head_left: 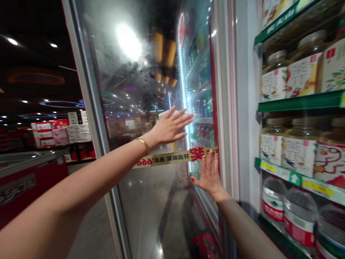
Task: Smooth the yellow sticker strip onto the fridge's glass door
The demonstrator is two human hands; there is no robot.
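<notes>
A glass refrigerator door (140,201) stands open in front of me, its pane misted in the upper part. My left hand (172,126), with a gold bangle at the wrist, is spread flat against the pane. Some white material (164,114) shows at the edge of this hand; whether it is a cloth or paper I cannot tell. Lower and to the right, my right hand (208,174) has its fingers stretched out, palm toward the glass near the hinge side. A printed strip (169,158) with red and black characters crosses the pane between the hands.
On the right, cooler shelves (299,102) hold bottled tea (275,81) and large water bottles (300,216). The metal door frame (94,108) slants at the left. Beyond it stand a red chest freezer (32,183) and stacked boxes (50,133).
</notes>
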